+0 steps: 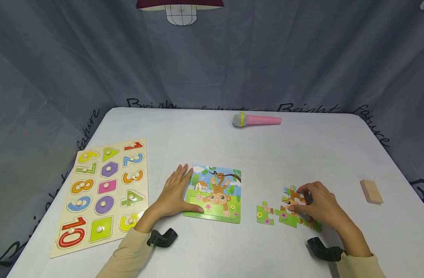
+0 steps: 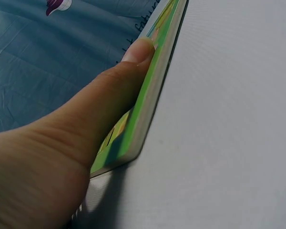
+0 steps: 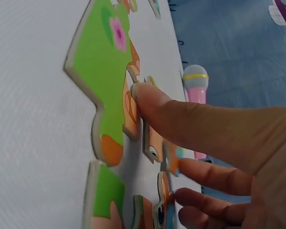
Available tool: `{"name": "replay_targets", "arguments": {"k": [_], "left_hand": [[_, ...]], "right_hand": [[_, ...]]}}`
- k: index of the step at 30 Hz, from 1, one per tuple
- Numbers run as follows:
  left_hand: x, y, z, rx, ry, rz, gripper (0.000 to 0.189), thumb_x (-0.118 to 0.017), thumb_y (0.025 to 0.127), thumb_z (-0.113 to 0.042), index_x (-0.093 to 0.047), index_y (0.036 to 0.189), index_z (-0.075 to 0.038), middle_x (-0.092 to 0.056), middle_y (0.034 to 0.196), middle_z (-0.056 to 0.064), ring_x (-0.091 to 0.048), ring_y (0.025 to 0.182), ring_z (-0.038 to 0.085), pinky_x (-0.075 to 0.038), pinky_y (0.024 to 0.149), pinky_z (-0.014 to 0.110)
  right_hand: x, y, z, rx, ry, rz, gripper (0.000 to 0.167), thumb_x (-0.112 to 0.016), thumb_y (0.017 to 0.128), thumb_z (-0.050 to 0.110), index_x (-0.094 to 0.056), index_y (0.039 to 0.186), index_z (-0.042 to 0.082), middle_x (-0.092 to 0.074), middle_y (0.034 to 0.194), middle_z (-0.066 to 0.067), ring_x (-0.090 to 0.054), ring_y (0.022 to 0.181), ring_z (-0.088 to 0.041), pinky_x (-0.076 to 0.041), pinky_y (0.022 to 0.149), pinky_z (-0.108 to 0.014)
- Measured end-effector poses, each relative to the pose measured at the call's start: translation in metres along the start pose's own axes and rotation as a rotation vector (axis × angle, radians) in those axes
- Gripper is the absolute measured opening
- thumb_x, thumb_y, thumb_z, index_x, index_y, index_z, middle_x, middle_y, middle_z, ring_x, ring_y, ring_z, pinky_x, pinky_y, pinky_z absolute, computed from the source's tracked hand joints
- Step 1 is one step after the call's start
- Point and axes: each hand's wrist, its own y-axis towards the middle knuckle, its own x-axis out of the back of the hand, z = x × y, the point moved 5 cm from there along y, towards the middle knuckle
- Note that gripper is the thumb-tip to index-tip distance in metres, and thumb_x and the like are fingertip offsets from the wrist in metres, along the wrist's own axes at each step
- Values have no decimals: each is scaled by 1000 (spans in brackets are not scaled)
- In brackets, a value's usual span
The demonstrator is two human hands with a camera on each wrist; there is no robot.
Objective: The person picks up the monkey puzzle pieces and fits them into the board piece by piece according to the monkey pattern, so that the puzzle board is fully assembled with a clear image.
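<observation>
A square monkey jigsaw puzzle (image 1: 220,193) lies on the table. My left hand (image 1: 175,193) rests at its lower left, fingers stretched along the left edge and thumb across the bottom border. In the left wrist view that thumb (image 2: 119,78) presses on the green frame. To the right, my right hand (image 1: 317,202) pinches a deer puzzle piece (image 3: 155,140) between thumb and fingers, over other loose pieces. A green piece with a pink flower (image 3: 105,62) lies beneath the thumb. Left of this group is a joined green section (image 1: 265,216). Some pieces are hidden by the right hand.
A number-and-shape peg board (image 1: 119,206) lies on the left side of the table. The pink toy microphone (image 1: 262,120) is near the back edge, and a wooden block (image 1: 372,192) sits at the far right. Grey curtains (image 1: 250,58) surround the white table (image 1: 184,135).
</observation>
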Motion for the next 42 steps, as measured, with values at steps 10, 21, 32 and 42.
{"name": "replay_targets", "arguments": {"k": [10, 21, 32, 42], "left_hand": [[-1, 0, 0, 5, -2, 0, 124, -78, 51, -60, -18, 145, -6, -9, 154, 12, 1, 142, 29, -5, 114, 50], [0, -1, -1, 0, -2, 2, 124, -78, 51, -59, -18, 145, -5, -8, 153, 13, 1, 142, 29, -5, 114, 50], [-1, 0, 1, 0, 5, -1, 124, -78, 51, -60, -18, 145, -5, -9, 153, 13, 1, 142, 29, -5, 114, 50], [0, 0, 1, 2, 2, -4, 123, -78, 51, -59, -18, 145, -5, -9, 153, 13, 1, 142, 29, -5, 114, 50]], "right_hand": [[4, -1, 2, -16, 99, -30, 36, -72, 75, 22, -54, 100, 3, -62, 83, -7, -55, 73, -13, -44, 55, -25], [-1, 2, -18, -21, 206, -126, 24, -62, 84, 37, -60, 93, 15, -66, 79, -2, -56, 59, -5, -45, 41, -23], [-12, 14, -28, 31, 315, -172, 26, -61, 82, 46, -60, 92, 22, -68, 81, 4, -62, 66, -4, -46, 44, -25], [-13, 22, 53, 61, 468, 6, 23, -65, 83, 28, -61, 93, 7, -70, 86, -8, -63, 70, -13, -41, 55, -21]]}}
